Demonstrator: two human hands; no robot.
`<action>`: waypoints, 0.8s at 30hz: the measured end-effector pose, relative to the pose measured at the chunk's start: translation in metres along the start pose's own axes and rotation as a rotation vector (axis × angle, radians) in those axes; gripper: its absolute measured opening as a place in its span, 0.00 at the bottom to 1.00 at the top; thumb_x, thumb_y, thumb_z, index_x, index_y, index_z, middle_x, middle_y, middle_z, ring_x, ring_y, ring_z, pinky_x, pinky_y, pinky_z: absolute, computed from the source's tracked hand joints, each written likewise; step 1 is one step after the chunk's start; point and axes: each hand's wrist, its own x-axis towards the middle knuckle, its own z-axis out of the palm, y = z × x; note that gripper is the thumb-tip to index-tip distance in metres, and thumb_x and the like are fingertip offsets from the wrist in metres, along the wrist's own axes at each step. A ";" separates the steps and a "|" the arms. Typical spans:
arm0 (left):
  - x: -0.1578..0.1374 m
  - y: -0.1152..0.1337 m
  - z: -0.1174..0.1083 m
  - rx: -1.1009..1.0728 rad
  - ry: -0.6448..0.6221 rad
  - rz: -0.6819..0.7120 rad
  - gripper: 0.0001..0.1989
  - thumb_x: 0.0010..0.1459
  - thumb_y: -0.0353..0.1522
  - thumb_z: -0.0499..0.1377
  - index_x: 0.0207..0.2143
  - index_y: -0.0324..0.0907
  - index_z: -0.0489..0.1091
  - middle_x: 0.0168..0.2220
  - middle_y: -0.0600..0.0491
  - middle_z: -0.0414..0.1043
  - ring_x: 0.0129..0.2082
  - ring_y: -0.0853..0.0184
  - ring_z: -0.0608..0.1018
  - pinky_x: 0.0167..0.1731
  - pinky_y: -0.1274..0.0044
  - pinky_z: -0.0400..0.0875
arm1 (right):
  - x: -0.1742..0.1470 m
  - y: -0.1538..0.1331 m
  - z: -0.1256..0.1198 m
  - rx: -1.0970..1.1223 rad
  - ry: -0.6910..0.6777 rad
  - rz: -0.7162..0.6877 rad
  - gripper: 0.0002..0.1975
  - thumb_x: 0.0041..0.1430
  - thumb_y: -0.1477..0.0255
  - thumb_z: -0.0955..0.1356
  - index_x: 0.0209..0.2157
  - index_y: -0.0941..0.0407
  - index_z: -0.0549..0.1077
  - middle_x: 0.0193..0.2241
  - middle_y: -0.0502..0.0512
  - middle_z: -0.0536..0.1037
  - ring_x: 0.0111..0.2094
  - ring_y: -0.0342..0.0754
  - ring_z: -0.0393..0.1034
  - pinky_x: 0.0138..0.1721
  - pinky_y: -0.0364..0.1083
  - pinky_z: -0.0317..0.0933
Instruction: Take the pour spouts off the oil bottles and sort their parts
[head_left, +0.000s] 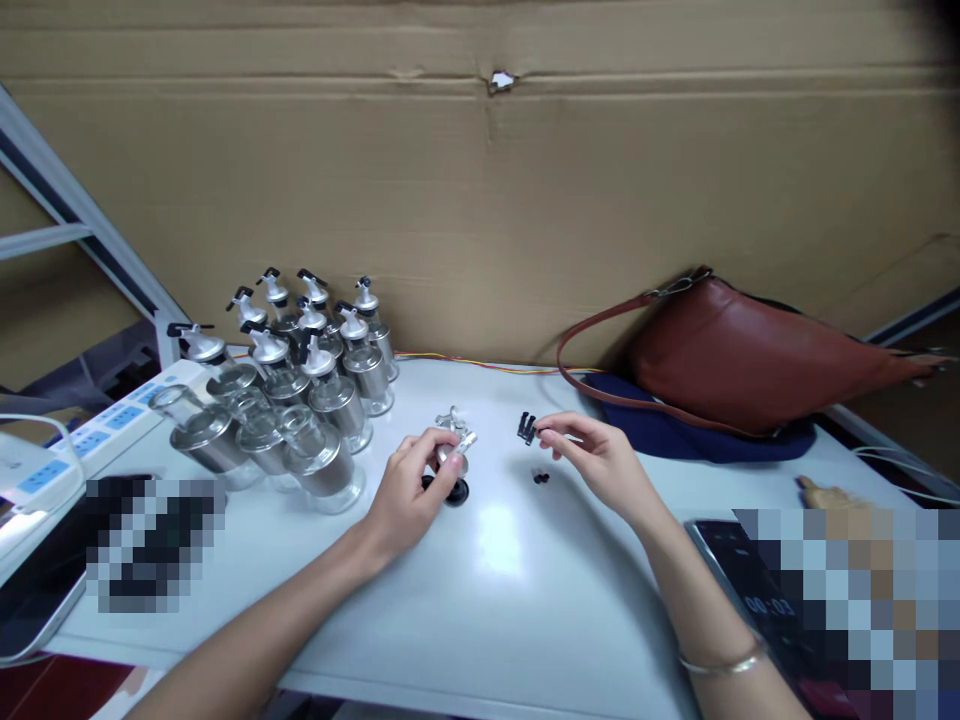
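Note:
My left hand [415,488] is closed, with thumb and fingers around a silver pourer cap [452,460] near the middle of the table. Just under it shows a round black stopper [457,491]; I cannot tell whether the two are joined. Small silver pieces [454,418] lie right behind these fingertips. Between the thumb and fingers of my right hand [592,458] is a black pourer lever [526,428], pinched at its right side and lifted off the table; there may be more than one piece. Tiny black parts [541,477] rest on the table below it.
Several glass bottles with silver sleeves and pourer tops [330,395] stand at left, with open-necked bottles [319,465] in front. A power strip [97,430] runs along the left edge. A brown leather bag [750,360] lies at right on dark blue cloth [675,430]. A phone [750,580] sits near my right forearm.

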 end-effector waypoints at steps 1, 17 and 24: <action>-0.001 0.000 0.001 0.026 0.016 0.028 0.12 0.61 0.38 0.49 0.39 0.42 0.67 0.29 0.53 0.73 0.28 0.66 0.73 0.32 0.75 0.67 | 0.000 0.002 -0.002 -0.095 -0.004 -0.004 0.14 0.53 0.60 0.66 0.31 0.57 0.75 0.26 0.55 0.75 0.26 0.47 0.68 0.29 0.45 0.61; -0.002 0.003 0.000 0.244 0.036 0.279 0.10 0.61 0.35 0.49 0.39 0.41 0.68 0.30 0.52 0.76 0.29 0.66 0.74 0.35 0.73 0.67 | -0.002 0.026 -0.024 -0.358 -0.330 0.244 0.07 0.45 0.70 0.67 0.27 0.58 0.74 0.22 0.51 0.75 0.26 0.46 0.67 0.31 0.45 0.59; -0.002 0.002 0.001 0.287 0.013 0.331 0.10 0.61 0.35 0.50 0.39 0.40 0.68 0.27 0.52 0.74 0.28 0.66 0.73 0.34 0.73 0.67 | -0.004 0.022 -0.016 -0.271 -0.393 0.281 0.09 0.42 0.76 0.65 0.29 0.59 0.75 0.22 0.50 0.72 0.26 0.45 0.64 0.31 0.44 0.58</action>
